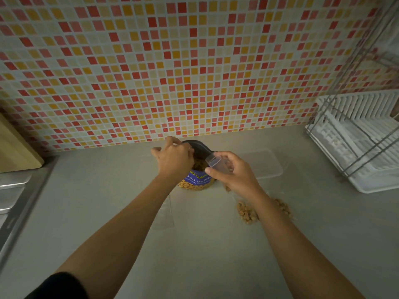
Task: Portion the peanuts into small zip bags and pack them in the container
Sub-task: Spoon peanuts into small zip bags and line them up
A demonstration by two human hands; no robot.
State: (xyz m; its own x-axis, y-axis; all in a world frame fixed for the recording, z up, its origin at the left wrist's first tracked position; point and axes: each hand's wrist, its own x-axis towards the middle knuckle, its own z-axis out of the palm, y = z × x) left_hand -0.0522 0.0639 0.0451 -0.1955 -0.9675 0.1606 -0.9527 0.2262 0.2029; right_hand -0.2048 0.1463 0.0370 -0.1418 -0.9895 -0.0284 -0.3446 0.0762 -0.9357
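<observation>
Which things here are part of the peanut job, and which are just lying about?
Job: blue-labelled peanut bag, clear plastic scoop, clear plastic container, peanut-filled small zip bags.
Lying about: white plastic dish rack, wooden cutting board.

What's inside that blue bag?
Peanuts show in the open mouth of the blue bag, which the left hand grips. Hand and bag wall hide how deep they go.

The near and left stretches of the bench lie open. Ahead, the peanut bag stands close to the tiled wall. On the right, peanut-filled zip bags, a clear container and a dish rack narrow the way.
</observation>
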